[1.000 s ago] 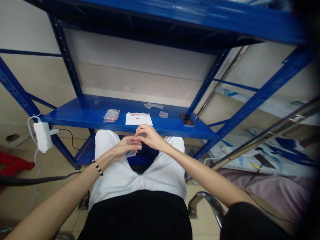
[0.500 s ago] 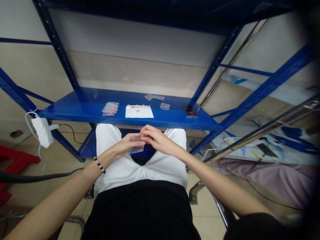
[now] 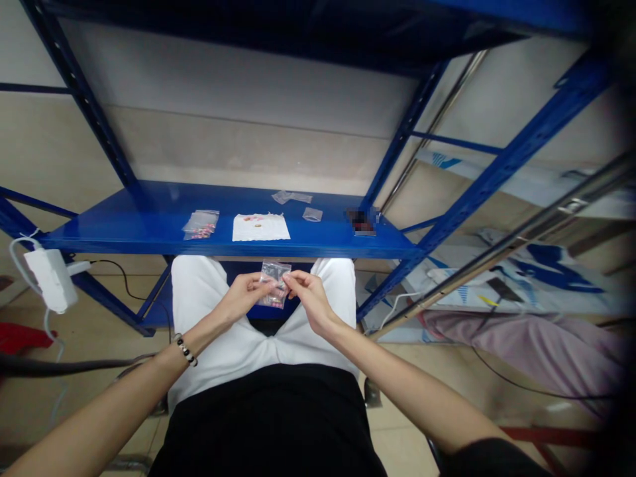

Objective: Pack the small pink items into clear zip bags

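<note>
Pinching from the left, the left hand [image 3: 242, 297] holds one edge of a small clear plastic bag [image 3: 274, 285] over the white trousers [image 3: 193, 298], and the right hand [image 3: 311, 298] grips its other edge, both hands close together, below a blue steel shelf [image 3: 124, 228].

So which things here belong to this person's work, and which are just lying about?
Part of the work: left hand, right hand, clear plastic bag, white paper sheet, bagged pink pieces.
Lying about: white power adapter, pink cloth.
</note>
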A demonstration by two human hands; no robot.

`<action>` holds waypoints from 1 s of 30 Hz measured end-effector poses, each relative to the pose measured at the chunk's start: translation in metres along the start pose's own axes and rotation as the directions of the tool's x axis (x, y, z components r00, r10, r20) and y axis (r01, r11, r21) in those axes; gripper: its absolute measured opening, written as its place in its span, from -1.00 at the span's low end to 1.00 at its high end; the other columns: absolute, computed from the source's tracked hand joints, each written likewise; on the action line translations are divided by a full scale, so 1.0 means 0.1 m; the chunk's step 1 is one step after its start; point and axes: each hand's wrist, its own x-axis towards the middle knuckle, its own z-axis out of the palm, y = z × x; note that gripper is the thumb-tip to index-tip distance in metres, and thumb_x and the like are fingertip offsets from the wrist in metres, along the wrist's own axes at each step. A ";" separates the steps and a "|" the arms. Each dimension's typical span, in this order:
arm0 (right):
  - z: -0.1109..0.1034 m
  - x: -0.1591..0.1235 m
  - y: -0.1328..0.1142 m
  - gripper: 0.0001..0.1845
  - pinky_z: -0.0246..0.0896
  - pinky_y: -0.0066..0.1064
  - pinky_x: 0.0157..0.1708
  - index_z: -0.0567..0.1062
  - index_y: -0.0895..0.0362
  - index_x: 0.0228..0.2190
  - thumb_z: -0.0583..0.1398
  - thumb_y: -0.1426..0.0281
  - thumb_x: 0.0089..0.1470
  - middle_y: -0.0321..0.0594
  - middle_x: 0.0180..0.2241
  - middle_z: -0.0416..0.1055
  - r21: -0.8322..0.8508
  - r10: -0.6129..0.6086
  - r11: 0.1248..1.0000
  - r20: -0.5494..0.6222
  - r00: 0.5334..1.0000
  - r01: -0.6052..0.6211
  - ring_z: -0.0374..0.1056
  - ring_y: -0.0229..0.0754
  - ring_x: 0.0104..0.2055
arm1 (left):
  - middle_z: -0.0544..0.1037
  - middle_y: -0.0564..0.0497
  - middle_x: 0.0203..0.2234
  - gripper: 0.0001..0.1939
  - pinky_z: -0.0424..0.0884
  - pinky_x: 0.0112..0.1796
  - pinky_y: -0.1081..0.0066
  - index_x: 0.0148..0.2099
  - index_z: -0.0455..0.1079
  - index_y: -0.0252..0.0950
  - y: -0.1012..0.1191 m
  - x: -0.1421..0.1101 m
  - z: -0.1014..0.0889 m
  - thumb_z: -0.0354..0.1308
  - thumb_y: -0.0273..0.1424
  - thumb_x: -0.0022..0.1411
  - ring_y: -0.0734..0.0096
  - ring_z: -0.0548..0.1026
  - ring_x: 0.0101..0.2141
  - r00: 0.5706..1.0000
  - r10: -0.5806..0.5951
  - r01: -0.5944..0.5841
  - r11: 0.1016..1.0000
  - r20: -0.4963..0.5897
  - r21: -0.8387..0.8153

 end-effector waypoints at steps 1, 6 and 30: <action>0.00 -0.01 0.00 -0.72 0.12 -0.47 -0.48 0.52 0.17 -0.47 0.30 0.18 0.01 -0.29 -0.53 0.39 0.004 -0.014 1.000 -0.005 1.000 0.014 0.24 -0.29 -0.49 | 0.65 -0.21 -0.32 -0.59 0.48 -0.26 0.32 -0.17 0.47 -0.40 0.01 0.00 0.00 0.25 -0.11 0.17 0.14 0.62 -0.27 0.998 0.028 -0.027 1.000 -0.060 0.004; 0.04 -0.06 -0.03 -0.70 0.12 -0.48 -0.46 0.53 0.19 -0.44 0.33 0.17 -0.03 -0.30 -0.55 0.39 -0.016 -0.061 0.998 0.045 0.997 0.062 0.24 -0.30 -0.49 | 0.64 -0.16 -0.44 -0.61 0.41 -0.44 0.42 -0.28 0.44 -0.38 0.05 -0.06 -0.07 0.23 -0.09 0.17 0.21 0.61 -0.39 0.960 0.121 -0.113 0.993 -0.254 0.044; 0.16 -0.21 -0.13 -0.64 0.17 -0.52 -0.69 0.46 0.19 -0.41 0.29 0.12 0.05 -0.32 -0.59 0.36 0.203 0.007 0.978 0.189 0.982 -0.046 0.26 -0.32 -0.63 | 0.51 0.05 -0.54 -0.72 0.24 -0.47 0.52 -0.29 0.46 -0.34 0.11 -0.14 0.06 0.20 -0.19 0.23 0.49 0.38 -0.53 0.942 0.225 -0.211 0.974 -0.250 0.082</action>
